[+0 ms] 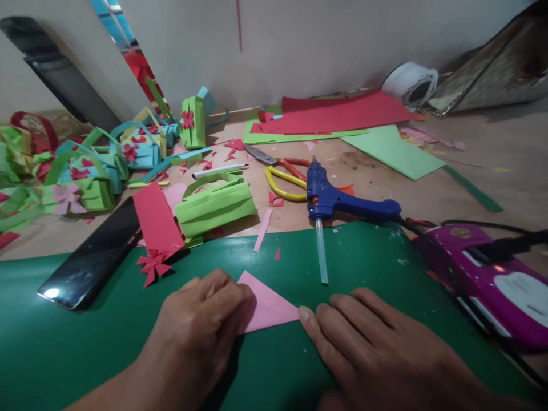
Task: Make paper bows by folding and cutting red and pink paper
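A folded pink paper triangle [268, 306] lies on the green mat [128, 351]. My left hand [199, 322] is closed on its left side, the fingertips curled and partly hidden behind the knuckles. At the triangle's right corner rests the thumb tip of my right hand [368, 337]; the other fingers lie side by side on the mat, bent a little. Beyond my hands are a blue glue gun [327, 194] with a clear glue stick, a light green paper bag [216, 208], a red paper piece [157, 220] and a red paper flower [154, 264].
A black phone [100, 251] lies at the left, near small finished paper bags [89, 171]. Scissors [286, 171], a white pen [218, 170] and red sheets [338, 114] are farther back. At the right is a purple power strip [483, 279] with black cables.
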Demonstrator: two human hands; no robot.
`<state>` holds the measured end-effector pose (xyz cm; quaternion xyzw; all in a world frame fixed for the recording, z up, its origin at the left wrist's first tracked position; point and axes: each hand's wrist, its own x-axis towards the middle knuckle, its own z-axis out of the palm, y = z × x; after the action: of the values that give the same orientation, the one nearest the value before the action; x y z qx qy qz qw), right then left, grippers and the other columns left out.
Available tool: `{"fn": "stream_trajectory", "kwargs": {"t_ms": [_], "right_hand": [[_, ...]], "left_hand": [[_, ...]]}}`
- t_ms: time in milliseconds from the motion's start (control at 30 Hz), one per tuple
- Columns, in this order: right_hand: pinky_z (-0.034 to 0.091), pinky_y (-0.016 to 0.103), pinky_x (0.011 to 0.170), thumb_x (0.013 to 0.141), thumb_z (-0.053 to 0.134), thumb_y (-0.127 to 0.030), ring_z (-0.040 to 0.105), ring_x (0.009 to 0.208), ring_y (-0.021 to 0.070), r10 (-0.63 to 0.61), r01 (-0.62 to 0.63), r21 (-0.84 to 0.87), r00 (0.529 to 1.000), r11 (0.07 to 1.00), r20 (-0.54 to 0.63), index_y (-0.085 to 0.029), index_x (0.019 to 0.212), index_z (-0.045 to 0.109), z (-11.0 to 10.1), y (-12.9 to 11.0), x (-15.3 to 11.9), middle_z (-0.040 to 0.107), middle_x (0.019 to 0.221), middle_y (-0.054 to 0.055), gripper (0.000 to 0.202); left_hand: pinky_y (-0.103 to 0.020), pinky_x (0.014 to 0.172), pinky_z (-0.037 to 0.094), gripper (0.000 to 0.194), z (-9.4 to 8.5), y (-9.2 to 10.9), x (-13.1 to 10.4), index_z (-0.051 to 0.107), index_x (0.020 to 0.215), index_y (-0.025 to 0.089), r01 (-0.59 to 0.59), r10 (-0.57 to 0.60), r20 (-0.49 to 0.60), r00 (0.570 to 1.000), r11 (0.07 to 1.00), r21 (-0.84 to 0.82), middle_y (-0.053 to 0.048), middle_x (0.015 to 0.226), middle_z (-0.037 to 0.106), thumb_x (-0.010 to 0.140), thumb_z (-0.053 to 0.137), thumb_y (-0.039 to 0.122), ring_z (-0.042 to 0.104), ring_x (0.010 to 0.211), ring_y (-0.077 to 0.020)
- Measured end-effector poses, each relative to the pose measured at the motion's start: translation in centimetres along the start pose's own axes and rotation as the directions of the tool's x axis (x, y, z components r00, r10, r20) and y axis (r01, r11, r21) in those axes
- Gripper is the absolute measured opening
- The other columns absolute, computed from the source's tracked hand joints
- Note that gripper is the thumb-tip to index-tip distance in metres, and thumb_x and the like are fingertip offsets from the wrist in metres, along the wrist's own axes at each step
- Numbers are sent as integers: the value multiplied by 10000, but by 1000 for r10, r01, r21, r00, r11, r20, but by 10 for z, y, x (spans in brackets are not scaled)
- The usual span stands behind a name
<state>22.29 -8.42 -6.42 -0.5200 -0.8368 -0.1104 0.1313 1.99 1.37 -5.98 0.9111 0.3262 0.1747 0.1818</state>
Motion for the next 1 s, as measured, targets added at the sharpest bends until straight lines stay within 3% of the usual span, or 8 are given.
{"fn": "stream_trajectory", "kwargs": {"t_ms": [200,267,367,467,600,767,900,1000], "right_hand": [[410,409,698,858,428,-194,574,701,202,-29,29,-3,1000,1000,1,-195,865,658,-1,1,-3,726,841,13,230],[409,410,717,866,421,-177,582,740,208,-38,38,-5,999,999,-12,-193,849,667,1,2,-1,727,843,20,247],[407,411,758,930,353,-203,582,852,224,-91,92,1,992,996,-85,-185,810,677,5,4,4,724,877,36,345],[411,402,806,984,284,-322,575,914,230,-137,146,50,981,988,-140,-180,777,678,8,6,8,718,931,54,467],[396,400,876,974,334,-404,588,932,243,-164,175,87,980,981,-114,-139,879,672,7,9,10,713,959,93,439],[371,464,875,928,351,-550,588,925,274,-219,221,140,975,965,-28,-96,1108,597,1,11,14,687,1013,115,547],[338,482,879,933,320,-550,579,893,278,-231,226,122,973,967,29,-98,1074,618,-3,12,15,681,970,103,559],[308,484,912,938,325,-535,558,935,284,-225,223,76,974,972,17,-106,1018,644,-6,11,15,680,934,101,541]], "left_hand": [[-179,406,341,261,-1,-3,0,549,661,179,14,-13,-7,1000,994,112,37,554,497,906,456,169,457,454,-79],[-225,486,406,185,-2,-3,1,592,756,173,-145,153,-26,988,969,197,-2,672,598,906,485,194,520,554,-118],[-310,667,458,162,-6,-2,0,626,905,150,-382,398,-20,917,893,237,-62,947,679,912,498,250,579,792,-195],[-351,763,433,291,-9,-5,-6,626,946,125,-460,476,16,879,841,283,-77,1017,685,932,436,345,566,927,-243],[-416,802,392,521,-9,-11,-18,567,1150,98,-534,563,25,826,768,353,-152,1185,617,933,296,486,511,1059,-317],[-411,755,395,633,-3,-10,-18,526,1230,159,-497,526,21,850,787,365,-135,1159,623,893,227,604,541,992,-314],[-405,757,407,654,-9,-5,-18,535,1235,194,-475,475,89,875,809,348,-117,1200,611,851,292,664,548,1003,-311],[-442,858,387,576,-17,-4,-28,501,1280,195,-444,407,179,896,822,357,-111,1330,530,875,369,582,467,1164,-339]]}}
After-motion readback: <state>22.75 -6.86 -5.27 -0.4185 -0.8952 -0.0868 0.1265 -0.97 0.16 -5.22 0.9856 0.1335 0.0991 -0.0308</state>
